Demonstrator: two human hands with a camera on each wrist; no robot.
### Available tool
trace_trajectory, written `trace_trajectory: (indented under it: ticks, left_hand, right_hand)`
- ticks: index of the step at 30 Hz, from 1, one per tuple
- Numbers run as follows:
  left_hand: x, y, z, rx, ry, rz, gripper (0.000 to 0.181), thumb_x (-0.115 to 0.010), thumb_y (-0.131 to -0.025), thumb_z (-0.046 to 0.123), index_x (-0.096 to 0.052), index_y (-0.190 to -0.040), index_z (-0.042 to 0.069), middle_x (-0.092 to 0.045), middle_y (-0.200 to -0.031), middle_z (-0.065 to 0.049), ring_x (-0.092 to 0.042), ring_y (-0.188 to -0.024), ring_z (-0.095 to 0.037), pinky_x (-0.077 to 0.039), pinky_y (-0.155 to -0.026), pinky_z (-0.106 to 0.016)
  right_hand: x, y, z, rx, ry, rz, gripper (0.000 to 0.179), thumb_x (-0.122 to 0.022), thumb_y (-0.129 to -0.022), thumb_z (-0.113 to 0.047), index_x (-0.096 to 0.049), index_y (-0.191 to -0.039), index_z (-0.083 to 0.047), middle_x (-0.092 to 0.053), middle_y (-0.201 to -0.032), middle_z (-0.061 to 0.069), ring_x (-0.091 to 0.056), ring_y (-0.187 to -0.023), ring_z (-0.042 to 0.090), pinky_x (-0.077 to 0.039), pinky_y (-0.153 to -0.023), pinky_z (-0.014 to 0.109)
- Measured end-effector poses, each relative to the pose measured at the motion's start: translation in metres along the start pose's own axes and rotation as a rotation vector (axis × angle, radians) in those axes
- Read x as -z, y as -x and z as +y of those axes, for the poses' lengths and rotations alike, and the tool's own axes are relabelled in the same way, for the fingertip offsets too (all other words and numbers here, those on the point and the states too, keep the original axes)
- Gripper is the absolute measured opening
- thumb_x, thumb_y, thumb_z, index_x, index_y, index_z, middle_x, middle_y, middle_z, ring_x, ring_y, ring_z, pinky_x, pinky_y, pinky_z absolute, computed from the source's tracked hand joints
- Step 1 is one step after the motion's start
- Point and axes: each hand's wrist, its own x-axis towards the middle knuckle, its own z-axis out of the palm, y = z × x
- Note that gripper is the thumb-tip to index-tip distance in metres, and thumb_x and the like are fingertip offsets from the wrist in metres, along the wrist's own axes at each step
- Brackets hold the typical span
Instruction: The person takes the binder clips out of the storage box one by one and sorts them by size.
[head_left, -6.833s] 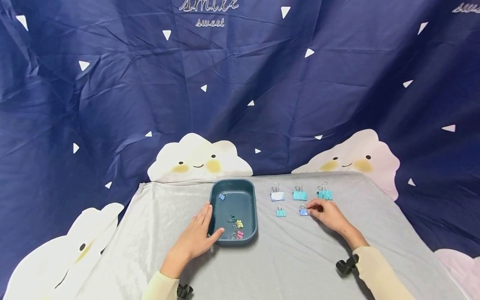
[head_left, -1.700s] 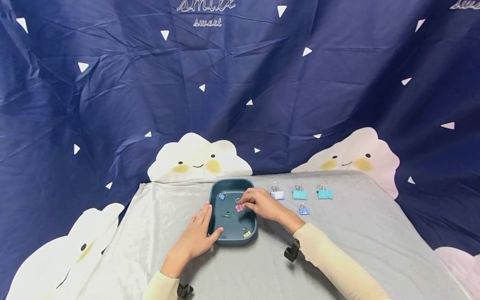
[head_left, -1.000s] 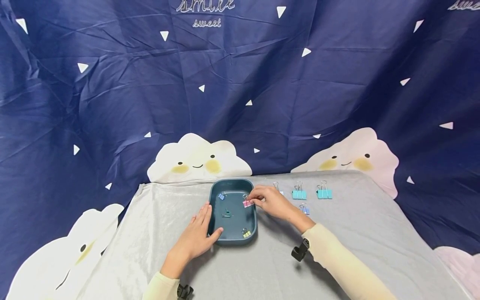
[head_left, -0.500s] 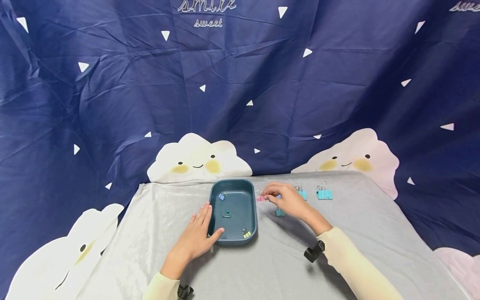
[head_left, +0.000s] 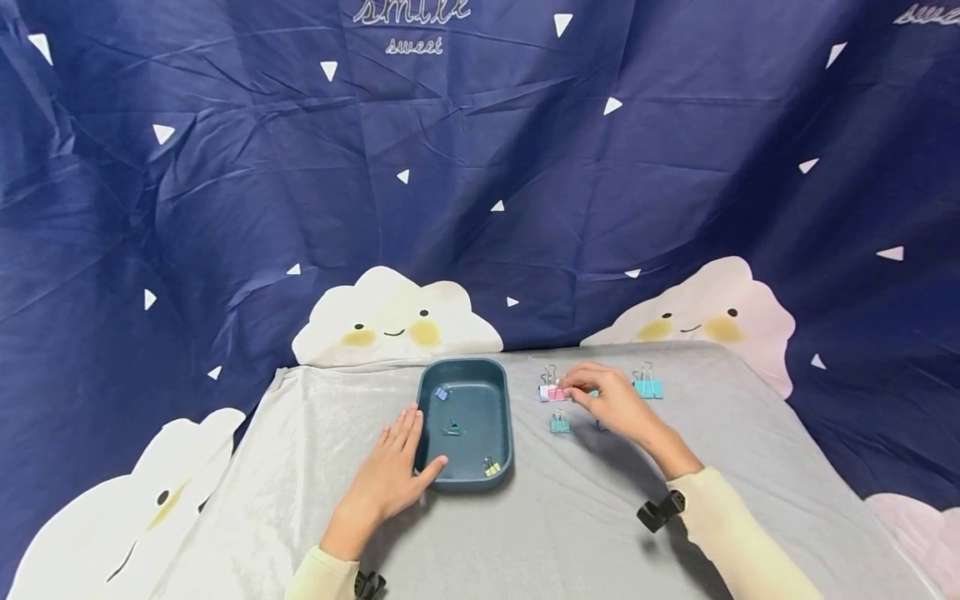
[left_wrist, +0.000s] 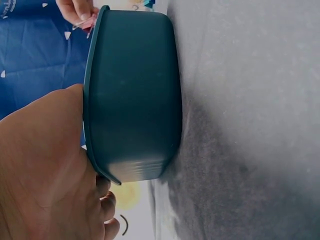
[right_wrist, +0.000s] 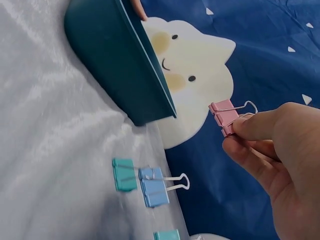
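My right hand (head_left: 618, 404) pinches a small pink binder clip (right_wrist: 225, 116) between thumb and fingers, off the table. In the head view the pink clip overlaps a larger blue-and-white binder clip (head_left: 544, 392). My left hand (head_left: 390, 475) rests on the near-left rim of a dark teal tray (head_left: 512, 433), fingers straight. Inside the tray lie a small blue clip (head_left: 442, 394), a dark green clip (head_left: 452, 429) and a yellow clip (head_left: 491, 468). The right hand partly covers a large teal clip (head_left: 595, 393) and nearly all of a small blue one (head_left: 602, 425).
Another large teal clip (head_left: 648, 388) stands at the right end of the back row. A small teal clip (head_left: 559, 423) is in front of the blue-and-white one. Grey cloth (head_left: 540, 533) covers the table; a navy curtain (head_left: 480, 150) hangs behind it.
The right hand let go of the small blue clip on the table, then took the pink clip from the tray and carried it right. Green and yellow clips shifted in the tray. Left hand stays put.
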Motion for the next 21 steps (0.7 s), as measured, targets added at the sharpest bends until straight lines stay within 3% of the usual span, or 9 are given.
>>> trace_trajectory:
  ticks: [11, 21]
  left_hand:
    - [0.002, 0.001, 0.0, -0.004, -0.02, -0.017, 0.095, -0.049, -0.105, 0.066, -0.025, -0.168, -0.002, -0.019, -0.178, -0.018, -0.021, -0.166, -0.036, -0.024, -0.134, -0.057]
    - [0.004, 0.003, 0.0, -0.013, 0.012, -0.019, 0.095, -0.051, -0.105, 0.065, -0.026, -0.167, -0.002, -0.019, -0.178, -0.018, -0.021, -0.165, -0.037, -0.024, -0.134, -0.058]
  right_hand:
    - [0.021, 0.023, 0.02, -0.055, 0.043, 0.056, 0.017, -0.078, -0.092, 0.003, -0.084, -0.101, -0.011, -0.08, -0.108, 0.007, -0.075, -0.097, 0.022, -0.064, -0.084, 0.026]
    - [0.037, 0.04, 0.032, -0.08, 0.08, 0.1, 0.017, -0.08, -0.09, 0.004, -0.083, -0.099, -0.01, -0.08, -0.103, 0.002, -0.072, -0.094, 0.008, -0.06, -0.084, 0.016]
